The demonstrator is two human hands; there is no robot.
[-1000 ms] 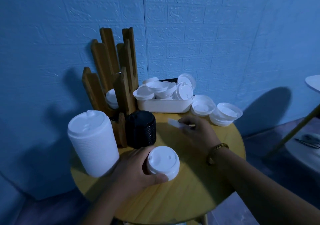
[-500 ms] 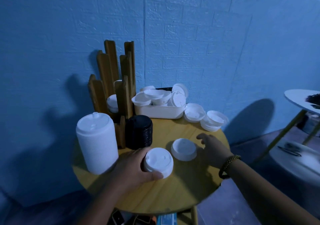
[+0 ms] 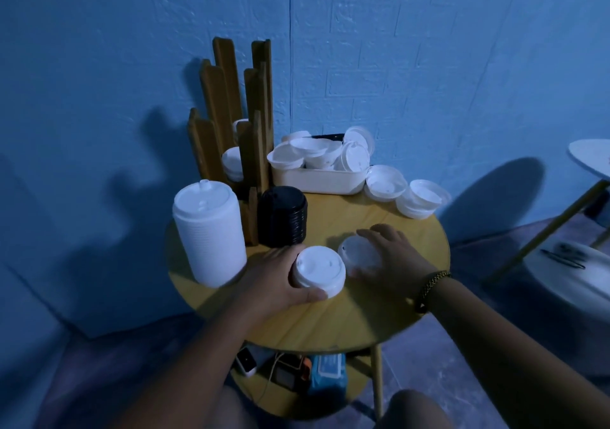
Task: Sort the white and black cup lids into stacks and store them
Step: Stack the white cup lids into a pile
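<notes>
Closing on the loose white lid, the right hand now grips what it was only nearing.
At the lid's 9 o'clock the left hand grips the white stack; stacking likely follows.

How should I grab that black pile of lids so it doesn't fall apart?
Probably round its sides, low down, coming from its right. The black lid stack is an upright round column of loose lids, so a low wraparound grip keeps them together. The wooden rack crowds its left; bare table shows on its right.
</notes>
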